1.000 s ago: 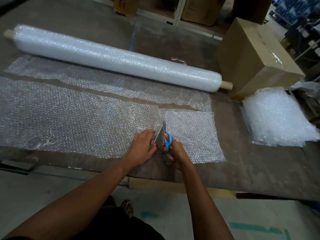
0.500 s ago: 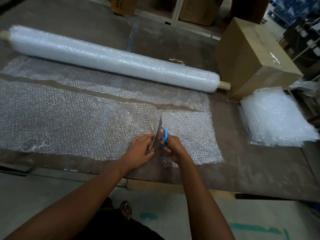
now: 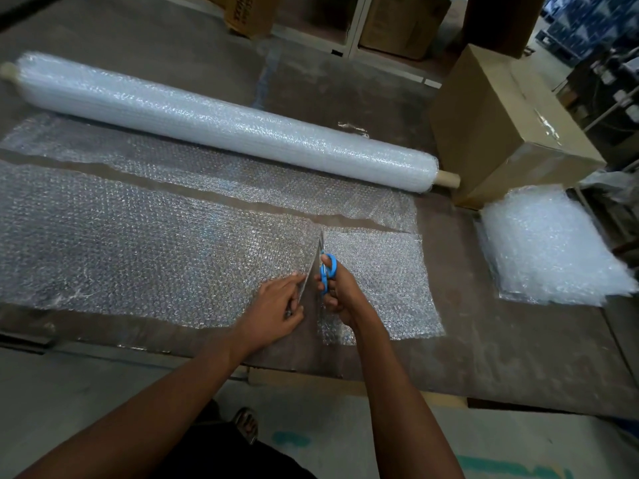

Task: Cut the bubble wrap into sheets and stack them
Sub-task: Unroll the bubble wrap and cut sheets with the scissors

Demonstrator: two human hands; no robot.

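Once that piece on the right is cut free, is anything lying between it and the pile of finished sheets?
Nothing visible. Between the nearly cut sheet and the stack of sheets lies only bare table. The cardboard box sits behind the stack, off that path.

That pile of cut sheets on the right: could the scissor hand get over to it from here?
Probably yes: bare table lies between the right hand and the stack of sheets, nothing blocking, though the hand grips the scissors mid-cut.

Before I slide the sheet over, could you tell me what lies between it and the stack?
Head view: only bare table lies between the cut sheet and the stack.
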